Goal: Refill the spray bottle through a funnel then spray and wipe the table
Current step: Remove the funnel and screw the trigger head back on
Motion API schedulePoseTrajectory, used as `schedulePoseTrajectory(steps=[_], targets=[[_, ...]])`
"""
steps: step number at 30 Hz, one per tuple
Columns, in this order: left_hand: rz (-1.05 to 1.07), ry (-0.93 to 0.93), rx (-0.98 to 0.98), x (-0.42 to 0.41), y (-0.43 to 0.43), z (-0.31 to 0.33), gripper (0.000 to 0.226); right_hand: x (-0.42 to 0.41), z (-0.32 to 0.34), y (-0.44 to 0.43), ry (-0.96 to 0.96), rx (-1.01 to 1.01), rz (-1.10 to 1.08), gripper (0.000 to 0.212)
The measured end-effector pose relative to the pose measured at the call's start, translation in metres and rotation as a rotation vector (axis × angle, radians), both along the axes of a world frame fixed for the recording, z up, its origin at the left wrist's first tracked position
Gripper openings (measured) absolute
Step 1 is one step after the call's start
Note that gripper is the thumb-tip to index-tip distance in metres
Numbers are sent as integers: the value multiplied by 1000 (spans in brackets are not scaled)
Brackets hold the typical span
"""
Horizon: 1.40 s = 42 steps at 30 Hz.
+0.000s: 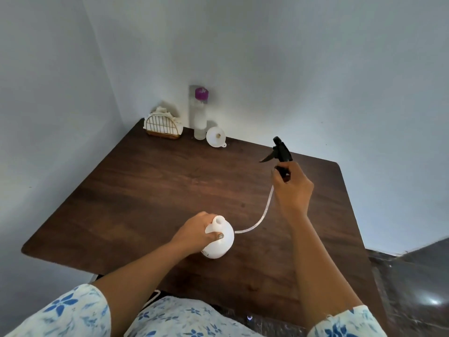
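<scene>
A white spray bottle [222, 242] stands upright near the front of the dark wooden table [150, 186], its neck uncapped. My left hand [196, 233] grips it around the shoulder. My right hand [292, 187] holds the black trigger sprayer head [280, 150] up in the air to the right, apart from the bottle. Its clear dip tube [261, 218] curves down and ends beside the bottle. A white funnel [216, 136] lies on its side at the back of the table. Next to it stands a tall clear bottle with a purple cap [200, 113].
A wire holder with white napkins [163, 126] sits in the back left corner against the wall. Pale walls close in the table at the back and left. A dark floor shows past the table's right edge.
</scene>
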State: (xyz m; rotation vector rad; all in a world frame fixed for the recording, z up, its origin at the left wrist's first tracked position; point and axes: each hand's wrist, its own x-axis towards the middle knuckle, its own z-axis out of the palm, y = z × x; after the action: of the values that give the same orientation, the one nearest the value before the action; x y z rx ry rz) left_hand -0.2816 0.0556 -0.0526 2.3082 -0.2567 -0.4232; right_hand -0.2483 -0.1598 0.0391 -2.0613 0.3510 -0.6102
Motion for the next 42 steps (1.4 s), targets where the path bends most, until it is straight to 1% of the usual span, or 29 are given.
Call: schedulePoseTrajectory(steps=[4, 8, 10, 17, 29, 38, 42], targets=[[-31, 10, 43, 2, -1, 3, 44, -3, 30, 14, -140, 5, 11, 10], [-52, 9, 79, 5, -2, 5, 45, -8, 41, 31, -200, -54, 43, 9], [-54, 19, 95, 6, -2, 5, 45, -10, 38, 40, -203, -90, 62, 8], [-58, 14, 119, 5, -1, 5, 55, -14, 34, 49, -136, -114, 40, 11], [-63, 5, 89, 6, -1, 3, 46, -16, 42, 52, -120, -202, 42, 11], [-52, -2, 94, 7, -2, 0, 48, -17, 36, 58, -142, -156, 66, 14], [-57, -6, 94, 8, -2, -1, 48, -22, 27, 68, -216, -152, 155, 16]])
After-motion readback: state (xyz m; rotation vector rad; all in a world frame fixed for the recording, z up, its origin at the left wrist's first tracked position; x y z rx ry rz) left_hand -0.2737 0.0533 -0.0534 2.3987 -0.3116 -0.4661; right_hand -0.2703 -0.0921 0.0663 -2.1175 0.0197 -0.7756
